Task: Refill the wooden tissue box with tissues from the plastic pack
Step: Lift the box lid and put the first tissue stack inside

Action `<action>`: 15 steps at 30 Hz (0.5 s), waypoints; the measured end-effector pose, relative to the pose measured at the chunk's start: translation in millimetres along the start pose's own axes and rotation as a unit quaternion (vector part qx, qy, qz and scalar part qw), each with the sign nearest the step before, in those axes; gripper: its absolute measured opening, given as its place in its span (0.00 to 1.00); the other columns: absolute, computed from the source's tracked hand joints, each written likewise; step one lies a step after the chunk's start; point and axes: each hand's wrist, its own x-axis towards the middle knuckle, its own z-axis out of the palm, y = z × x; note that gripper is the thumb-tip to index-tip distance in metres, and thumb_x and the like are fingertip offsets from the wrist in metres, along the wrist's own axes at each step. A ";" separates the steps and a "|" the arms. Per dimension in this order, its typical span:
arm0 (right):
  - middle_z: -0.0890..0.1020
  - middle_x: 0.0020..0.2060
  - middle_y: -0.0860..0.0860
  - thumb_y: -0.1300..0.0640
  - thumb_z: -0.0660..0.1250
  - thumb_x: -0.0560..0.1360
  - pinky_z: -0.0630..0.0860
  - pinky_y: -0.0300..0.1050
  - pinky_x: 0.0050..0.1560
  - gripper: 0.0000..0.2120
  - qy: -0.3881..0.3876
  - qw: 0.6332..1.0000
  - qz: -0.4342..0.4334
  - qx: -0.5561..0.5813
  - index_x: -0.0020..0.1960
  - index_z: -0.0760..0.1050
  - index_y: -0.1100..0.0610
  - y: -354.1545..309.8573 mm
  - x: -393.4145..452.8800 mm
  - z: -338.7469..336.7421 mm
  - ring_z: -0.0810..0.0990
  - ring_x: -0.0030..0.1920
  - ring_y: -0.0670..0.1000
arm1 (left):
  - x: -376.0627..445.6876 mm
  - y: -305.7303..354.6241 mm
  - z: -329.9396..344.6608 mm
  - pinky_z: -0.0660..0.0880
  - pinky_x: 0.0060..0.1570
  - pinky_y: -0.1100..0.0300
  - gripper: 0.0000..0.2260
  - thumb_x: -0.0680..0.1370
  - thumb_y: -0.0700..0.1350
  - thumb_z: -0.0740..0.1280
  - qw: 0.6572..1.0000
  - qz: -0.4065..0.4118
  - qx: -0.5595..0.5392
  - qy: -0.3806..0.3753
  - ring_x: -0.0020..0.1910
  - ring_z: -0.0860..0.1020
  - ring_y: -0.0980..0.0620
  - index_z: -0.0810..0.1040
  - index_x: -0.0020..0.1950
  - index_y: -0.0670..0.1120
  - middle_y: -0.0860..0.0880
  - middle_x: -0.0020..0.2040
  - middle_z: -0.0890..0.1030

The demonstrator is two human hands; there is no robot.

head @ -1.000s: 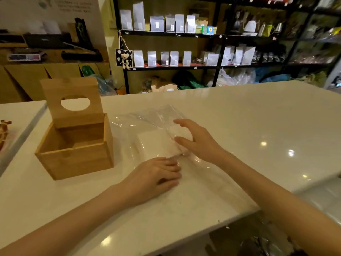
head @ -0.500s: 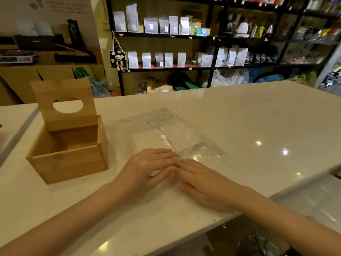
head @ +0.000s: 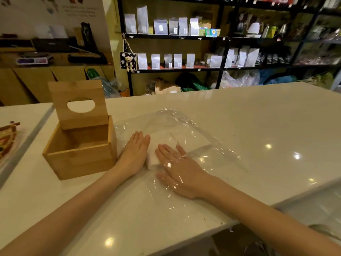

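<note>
**Both hands flat around the tissue stack**

Head view: on the glossy white counter (head: 239, 115), a white square stack of tissues (head: 166, 143) lies inside a crumpled clear plastic pack (head: 184, 126). The left hand (head: 135, 154) lies flat, fingers straight and together, against the stack's left edge, gripping nothing. The right hand (head: 177, 167) rests spread under the film, fingertips on the stack's near end. The open light-wood tissue box (head: 79, 152), lid upright, stands just left of the left hand
</note>
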 end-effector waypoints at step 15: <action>0.52 0.76 0.49 0.37 0.38 0.73 0.33 0.44 0.73 0.36 0.005 0.999 0.000 0.043 0.76 0.46 0.54 1.9 -86.9 -4.7 0.44 0.75 0.43 | 7.3 -1.7 7.0 0.51 0.73 0.46 0.21 0.78 0.40 0.44 0.949 0.098 0.297 -0.029 0.73 0.51 0.35 0.51 0.72 0.41 0.37 0.75 0.52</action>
